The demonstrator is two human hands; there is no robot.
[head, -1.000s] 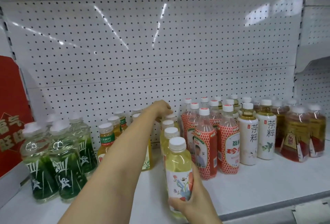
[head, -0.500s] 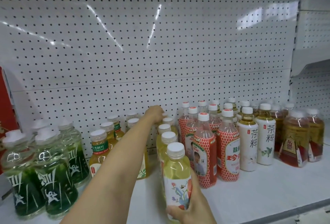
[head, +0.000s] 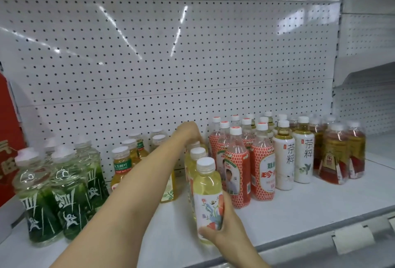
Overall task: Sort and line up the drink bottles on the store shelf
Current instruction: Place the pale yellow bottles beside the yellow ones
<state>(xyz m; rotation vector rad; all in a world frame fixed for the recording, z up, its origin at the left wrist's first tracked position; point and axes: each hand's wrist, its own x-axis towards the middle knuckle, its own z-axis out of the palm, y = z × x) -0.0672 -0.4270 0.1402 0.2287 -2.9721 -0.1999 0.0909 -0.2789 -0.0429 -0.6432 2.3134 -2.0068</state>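
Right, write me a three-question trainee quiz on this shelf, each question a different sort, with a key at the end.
1. True or false: the right hand grips the front floral-label bottle low on its body.
2. Multiple choice: the left hand reaches to the A) green-label bottles B) back of the yellow bottle row C) white tea bottles.
3. Fill in: directly right of the yellow row stand bottles whose labels are mostly ____ in colour.

Key: 1 true; 2 B; 3 red.
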